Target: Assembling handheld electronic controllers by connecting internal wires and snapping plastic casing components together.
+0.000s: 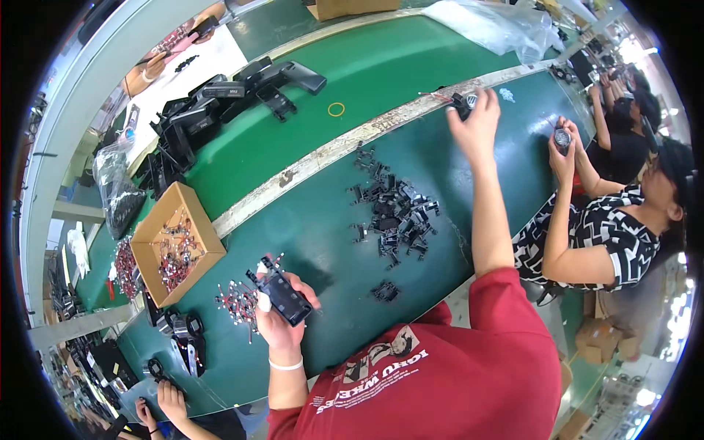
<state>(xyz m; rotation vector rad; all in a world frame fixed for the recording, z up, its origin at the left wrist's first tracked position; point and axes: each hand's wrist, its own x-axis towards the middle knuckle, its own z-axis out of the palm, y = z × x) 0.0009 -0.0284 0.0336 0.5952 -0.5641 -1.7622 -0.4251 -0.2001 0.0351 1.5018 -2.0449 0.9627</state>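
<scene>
My left hand (pixel 280 328), with a white band at the wrist, holds a black rectangular plastic housing (pixel 288 295) tilted above the bench. At the far right, my right hand (pixel 478 126) has its fingers round a small black unit (pixel 462 105) with a round silvery face, by the pale divider strip. A thin reddish wire sticks out to the left of that unit. Between my arms lies a heap of black plastic frame parts (pixel 396 213), and one separate black part (pixel 386 291) sits nearer me. Beside my left hand are loose red-and-white wired components (pixel 238 302).
A cardboard box (pixel 209 220) of wired components stands at the left. Black housings (pixel 205 106) are piled beyond the divider strip (pixel 315 158). Finished-looking black units (pixel 183 337) lie at the near left. A co-worker (pixel 587 227) at the right holds a round black unit (pixel 562 139).
</scene>
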